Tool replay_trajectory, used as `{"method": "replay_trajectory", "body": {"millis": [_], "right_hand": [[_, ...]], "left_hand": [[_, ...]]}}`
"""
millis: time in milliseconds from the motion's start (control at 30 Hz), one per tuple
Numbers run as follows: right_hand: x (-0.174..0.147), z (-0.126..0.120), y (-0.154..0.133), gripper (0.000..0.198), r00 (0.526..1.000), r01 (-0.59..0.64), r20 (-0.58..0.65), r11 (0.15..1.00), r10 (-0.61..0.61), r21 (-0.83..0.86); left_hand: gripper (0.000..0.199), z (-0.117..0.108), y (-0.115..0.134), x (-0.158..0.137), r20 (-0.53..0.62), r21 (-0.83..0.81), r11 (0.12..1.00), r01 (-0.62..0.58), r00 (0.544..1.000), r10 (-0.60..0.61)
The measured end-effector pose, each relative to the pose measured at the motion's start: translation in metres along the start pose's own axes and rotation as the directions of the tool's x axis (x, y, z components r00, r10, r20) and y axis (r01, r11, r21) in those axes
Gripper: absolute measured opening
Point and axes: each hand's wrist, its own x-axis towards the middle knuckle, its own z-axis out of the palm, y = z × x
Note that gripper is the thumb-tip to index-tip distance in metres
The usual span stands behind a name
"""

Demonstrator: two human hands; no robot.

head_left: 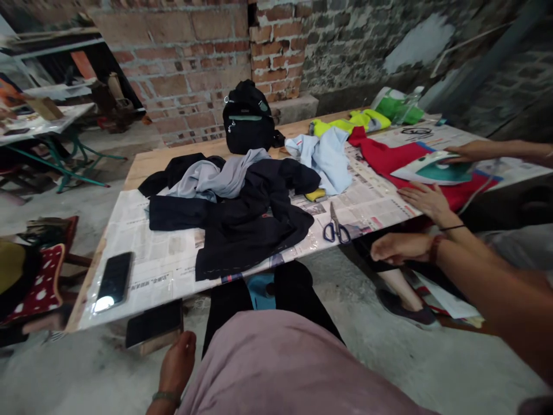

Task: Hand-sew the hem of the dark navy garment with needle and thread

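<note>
Mauve shirt (pixel 280 363) nearest. Left hand (pixel 178 358), right hand (pixel 402 248): cannot tell grip. Dark garment (pixel 254 225) lies crumpled, unfolded; scissors (pixel 333 213) untouched.

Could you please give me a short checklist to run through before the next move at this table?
1. Both hands free: cannot tell; nothing shows in the left hand or right hand, but the fingers are curled.
2. Dark garment spread flat: not ok; it lies rumpled.
3. Scissors off the dark garment: ok; they lie right of it, near the table edge.
4. Phone apart from the dark garment: ok.
5. Iron held: ok; a co-worker's hand grips it.
6. Iron cool: cannot tell.
</note>
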Motion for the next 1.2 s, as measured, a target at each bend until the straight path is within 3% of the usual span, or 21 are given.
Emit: {"method": "replay_trajectory", "body": {"millis": [67, 200, 267, 400, 500, 567, 633, 700, 733, 800, 933, 1200], "right_hand": [[0.007, 0.032, 0.011, 0.011, 0.991, 0.084, 0.091, 0.98, -0.102, 0.18], [0.033, 0.103, 0.007, 0.024, 0.915, 0.336, 0.027, 0.795, -0.404, 0.505], [0.05, 0.137, -0.008, 0.026, 0.877, 0.404, -0.014, 0.723, -0.479, 0.56], [0.085, 0.189, -0.048, 0.025, 0.84, 0.521, -0.151, 0.698, -0.521, 0.492], [0.108, 0.208, -0.072, 0.019, 0.785, 0.605, -0.301, 0.775, -0.542, 0.182], [0.12, 0.213, -0.081, 0.017, 0.67, 0.637, -0.383, 0.758, -0.636, -0.143], [0.13, 0.215, -0.088, 0.018, 0.503, 0.645, -0.396, 0.639, -0.768, -0.419], [0.137, 0.216, -0.092, 0.019, 0.363, 0.641, -0.367, 0.516, -0.856, -0.568], [0.141, 0.217, -0.094, 0.02, 0.323, 0.635, -0.351, 0.476, -0.879, -0.608], [0.148, 0.22, -0.097, 0.022, 0.318, 0.61, -0.319, 0.451, -0.893, -0.652], [0.162, 0.228, -0.098, 0.021, 0.425, 0.542, -0.272, 0.483, -0.863, -0.687], [0.164, 0.215, -0.096, 0.015, 0.51, 0.516, -0.289, 0.557, -0.81, -0.651]], "left_hand": [[0.022, -0.005, 0.018, 0.002, 0.024, -0.072, 0.994, -0.085, 0.996, 0.087], [0.019, -0.015, 0.065, 0.012, -0.047, -0.24, 0.936, -0.259, 0.966, 0.256], [0.021, -0.018, 0.09, 0.017, -0.08, -0.271, 0.914, -0.301, 0.954, 0.29], [0.021, -0.02, 0.124, 0.021, -0.096, -0.275, 0.881, -0.385, 0.923, 0.373], [0.022, -0.019, 0.133, 0.017, -0.088, -0.261, 0.876, -0.405, 0.914, 0.396], [0.022, -0.019, 0.133, 0.014, -0.088, -0.265, 0.875, -0.405, 0.914, 0.396], [0.022, -0.02, 0.131, 0.011, -0.083, -0.272, 0.878, -0.393, 0.919, 0.386], [0.022, -0.02, 0.128, 0.01, -0.068, -0.27, 0.886, -0.377, 0.925, 0.373], [0.022, -0.021, 0.128, 0.01, -0.059, -0.264, 0.89, -0.372, 0.927, 0.37], [0.022, -0.02, 0.127, 0.012, -0.044, -0.246, 0.896, -0.369, 0.928, 0.37], [0.023, -0.019, 0.127, 0.014, -0.038, -0.231, 0.899, -0.371, 0.927, 0.373], [0.023, -0.021, 0.127, 0.015, -0.059, -0.275, 0.885, -0.377, 0.925, 0.376]]}}
